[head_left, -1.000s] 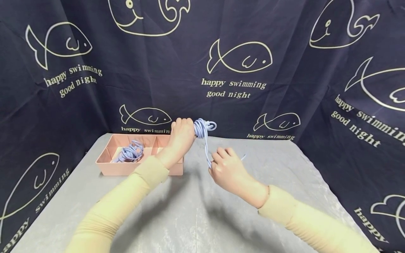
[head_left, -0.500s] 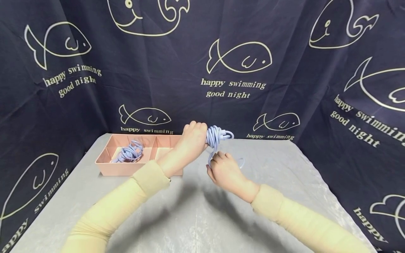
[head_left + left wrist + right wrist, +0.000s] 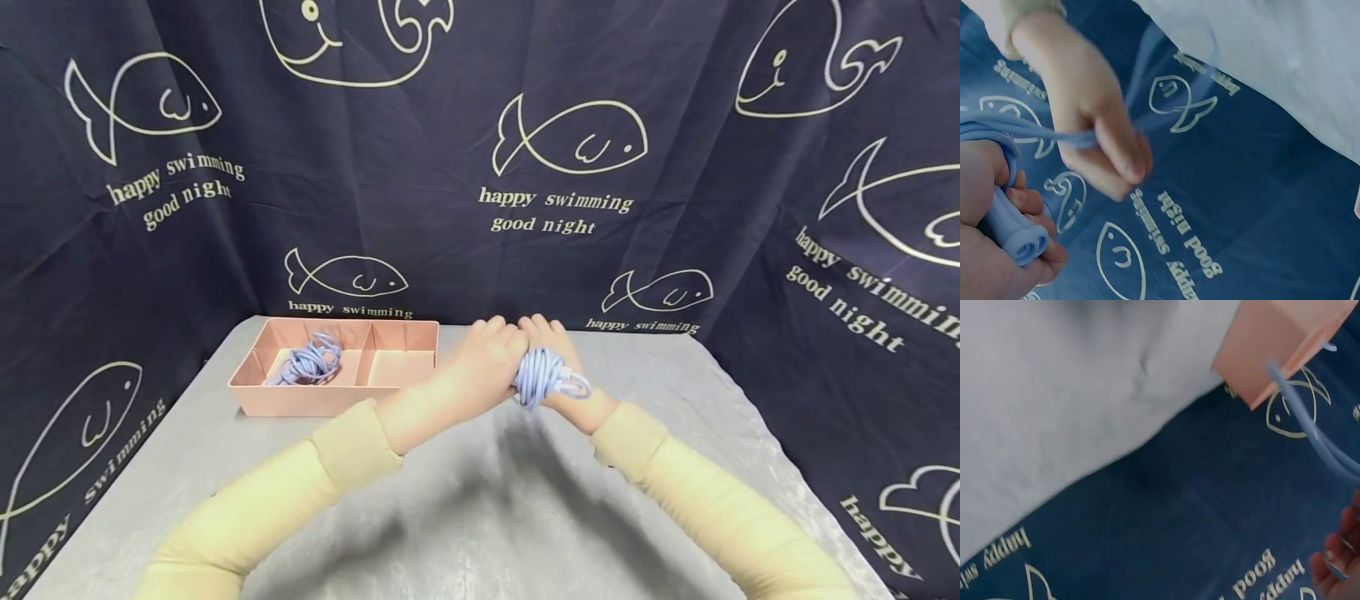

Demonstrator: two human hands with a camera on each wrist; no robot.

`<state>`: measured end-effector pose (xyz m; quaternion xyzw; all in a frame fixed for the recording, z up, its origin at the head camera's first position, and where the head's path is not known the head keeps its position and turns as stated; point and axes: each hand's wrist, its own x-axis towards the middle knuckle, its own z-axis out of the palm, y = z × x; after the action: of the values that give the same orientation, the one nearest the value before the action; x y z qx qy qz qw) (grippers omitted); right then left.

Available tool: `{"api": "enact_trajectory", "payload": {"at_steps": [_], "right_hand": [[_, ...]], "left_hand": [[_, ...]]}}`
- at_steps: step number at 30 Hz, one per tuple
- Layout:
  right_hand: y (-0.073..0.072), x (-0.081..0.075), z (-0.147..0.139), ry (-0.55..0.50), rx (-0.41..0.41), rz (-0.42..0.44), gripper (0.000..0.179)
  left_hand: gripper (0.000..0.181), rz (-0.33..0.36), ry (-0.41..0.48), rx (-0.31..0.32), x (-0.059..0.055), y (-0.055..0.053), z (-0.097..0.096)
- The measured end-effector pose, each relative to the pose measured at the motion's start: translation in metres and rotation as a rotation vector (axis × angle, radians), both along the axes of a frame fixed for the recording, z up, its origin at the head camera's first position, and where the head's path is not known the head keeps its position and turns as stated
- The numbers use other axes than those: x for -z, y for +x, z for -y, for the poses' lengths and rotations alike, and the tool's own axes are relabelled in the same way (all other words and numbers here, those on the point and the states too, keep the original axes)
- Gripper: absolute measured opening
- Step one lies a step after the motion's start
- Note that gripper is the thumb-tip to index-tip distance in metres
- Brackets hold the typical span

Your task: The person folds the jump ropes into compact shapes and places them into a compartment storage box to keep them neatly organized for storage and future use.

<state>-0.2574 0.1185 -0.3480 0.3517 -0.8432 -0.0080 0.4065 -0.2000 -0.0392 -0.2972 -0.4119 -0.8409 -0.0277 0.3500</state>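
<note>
My left hand [image 3: 491,354] grips a coil of light blue cord [image 3: 542,377] above the grey table; in the left wrist view the left hand [image 3: 997,256] has its fingers curled round the coil's loops [image 3: 1013,228]. Just behind the coil is my right hand [image 3: 549,333], touching the left. The left wrist view shows the right hand [image 3: 1094,125] pinching a loose strand [image 3: 1035,128] that runs from the coil. That strand [image 3: 1310,428] crosses the right wrist view above the right hand's fingertips [image 3: 1338,562].
A pink divided tray [image 3: 300,402] sits at the table's back left with a second blue cord bundle [image 3: 309,362] in its left compartment; the tray's corner [image 3: 1272,344] shows in the right wrist view. Dark fish-print cloth [image 3: 562,167] walls three sides of the grey table [image 3: 465,500].
Both hands moved right and down toward the table. The right hand rose from below the coil to behind it, carrying the loose strand. The tray's right end is no longer covered.
</note>
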Motion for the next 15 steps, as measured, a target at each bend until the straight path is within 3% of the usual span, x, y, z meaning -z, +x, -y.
{"api": "enact_trajectory", "payload": {"at_steps": [2,4,10,15], "right_hand": [[-0.005,-0.007,-0.001,-0.007,-0.005,-0.003,0.017],[-0.010,-0.014,-0.003,0.006,-0.025,-0.087,0.020],[-0.010,-0.040,-0.010,0.087,-0.063,-0.231,0.010],[-0.007,-0.057,-0.017,0.194,-0.099,-0.286,0.018]], "left_hand": [[0.044,-0.010,-0.021,0.023,0.004,0.005,-0.002],[0.042,-0.032,-0.043,0.028,0.007,0.009,-0.002],[0.040,-0.081,-0.094,-0.032,0.012,0.015,0.000],[0.036,-0.094,-0.133,-0.065,0.017,0.018,0.004]]}}
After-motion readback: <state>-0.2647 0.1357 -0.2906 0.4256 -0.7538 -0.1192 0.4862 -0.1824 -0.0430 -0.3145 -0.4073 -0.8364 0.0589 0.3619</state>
